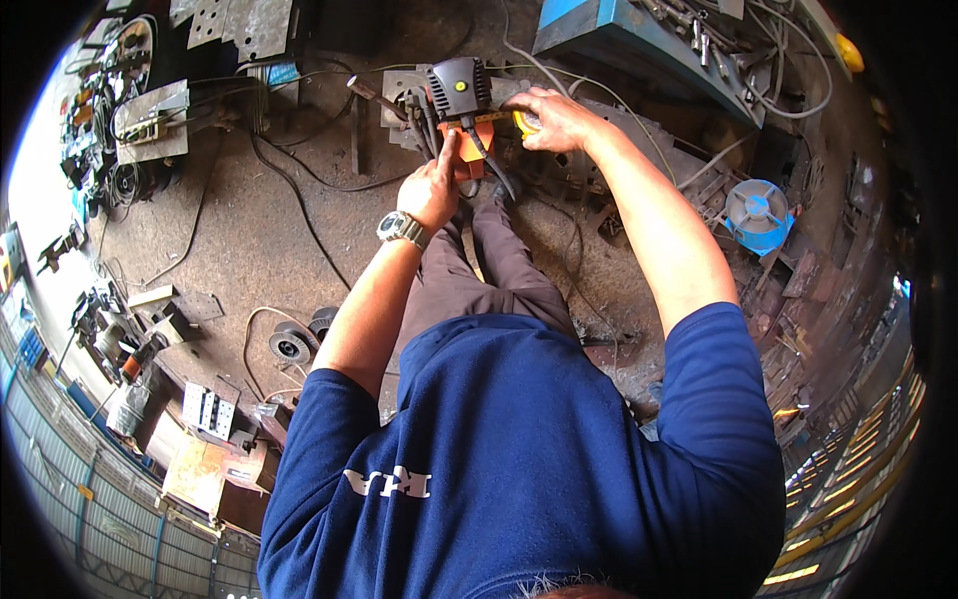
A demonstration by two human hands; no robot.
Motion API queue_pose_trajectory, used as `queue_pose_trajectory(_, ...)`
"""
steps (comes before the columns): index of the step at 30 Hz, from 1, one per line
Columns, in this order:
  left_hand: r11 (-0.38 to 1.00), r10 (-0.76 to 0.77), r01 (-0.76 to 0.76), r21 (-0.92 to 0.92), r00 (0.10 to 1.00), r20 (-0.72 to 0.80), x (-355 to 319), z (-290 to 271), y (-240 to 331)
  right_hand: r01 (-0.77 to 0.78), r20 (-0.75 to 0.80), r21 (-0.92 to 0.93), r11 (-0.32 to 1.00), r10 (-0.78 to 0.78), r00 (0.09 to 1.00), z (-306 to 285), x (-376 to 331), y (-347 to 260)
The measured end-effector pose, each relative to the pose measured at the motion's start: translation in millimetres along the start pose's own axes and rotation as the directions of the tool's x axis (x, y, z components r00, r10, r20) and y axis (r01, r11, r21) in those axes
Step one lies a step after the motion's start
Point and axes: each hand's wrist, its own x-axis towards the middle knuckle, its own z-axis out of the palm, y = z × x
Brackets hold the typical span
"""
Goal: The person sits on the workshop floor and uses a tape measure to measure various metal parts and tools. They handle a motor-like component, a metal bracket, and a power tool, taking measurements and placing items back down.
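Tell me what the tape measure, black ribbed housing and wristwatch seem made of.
Tape measure: probably plastic, judging by its even, bright yellow case. Black ribbed housing: likely matte moulded plastic, given its regular ribs, though painted metal is possible. Wristwatch: greyish and slightly shiny; metal or resin, too small to tell.

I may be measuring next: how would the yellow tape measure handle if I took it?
The yellow tape measure is probably light, being small enough for the right hand alone. Its thin strip, reaching toward the left hand, would likely flex and may spring back if released.
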Motion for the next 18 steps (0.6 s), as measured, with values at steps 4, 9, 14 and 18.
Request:
queue_pose_trajectory(4, 1.000, 0.009, -0.009, -0.027, 1.000, -0.002, -0.5, -2.8, 1.1, -0.006, -0.001, -0.012, 1.000, 0.006, 1.000, 0.1, 1.8, 0.3)
queue_pose_trajectory(9, 0.999, 0.005, -0.005, -0.038, 1.000, -0.003, -1.2, 0.7, -1.9, -0.022, 0.001, -0.015, 1.000, 0.022, 1.000, 0.0, 0.6, -1.7)
queue_pose_trajectory(14, 0.999, -0.005, 0.005, -0.046, 1.000, 0.006, -0.9, -0.4, -0.3, -0.028, -0.001, -0.006, 1.000, 0.028, 1.000, -0.7, -0.2, -3.6)
queue_pose_trajectory(18, 0.998, 0.000, 0.001, -0.069, 1.000, 0.011, -0.6, -2.6, 1.2, -0.021, -0.001, -0.011, 1.000, 0.021, 1.000, 1.2, 0.5, -2.1)
